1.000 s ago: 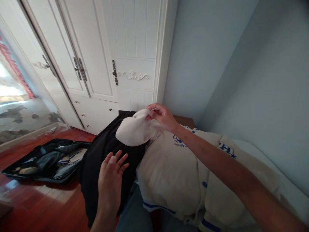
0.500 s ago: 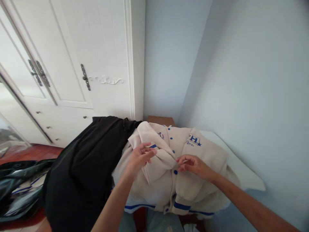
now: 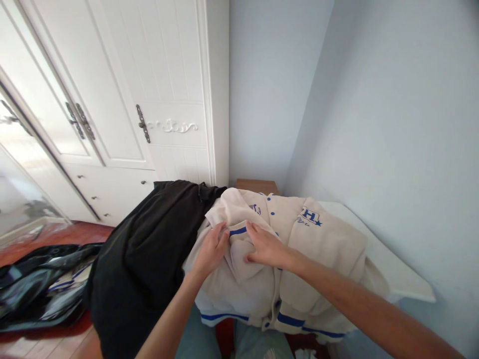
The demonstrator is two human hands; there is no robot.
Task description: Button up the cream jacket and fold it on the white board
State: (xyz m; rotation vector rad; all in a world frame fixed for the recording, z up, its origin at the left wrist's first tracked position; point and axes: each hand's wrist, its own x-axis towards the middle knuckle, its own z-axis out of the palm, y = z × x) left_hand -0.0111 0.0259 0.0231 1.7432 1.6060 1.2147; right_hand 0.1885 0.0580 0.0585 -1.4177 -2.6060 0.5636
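A cream jacket with blue buttons, blue hem stripes and a blue letter H lies over the end of a bed. One of its sleeves, with a blue cuff stripe, is folded across the front. My left hand rests on the left side of that folded sleeve, fingers together and pressing on the cloth. My right hand lies flat on the sleeve just right of it, palm down. Whether either hand pinches the fabric is hard to tell. A black garment hangs beside the jacket on the left.
White wardrobe doors with dark handles stand behind. An open black suitcase with clothes lies on the red wooden floor at the left. A pale blue wall runs along the right, with a white sheet under the jacket.
The sleeve that my right hand held up over the black garment now lies across the jacket front. Both hands have come together on it, the right moving left. The view swung right.
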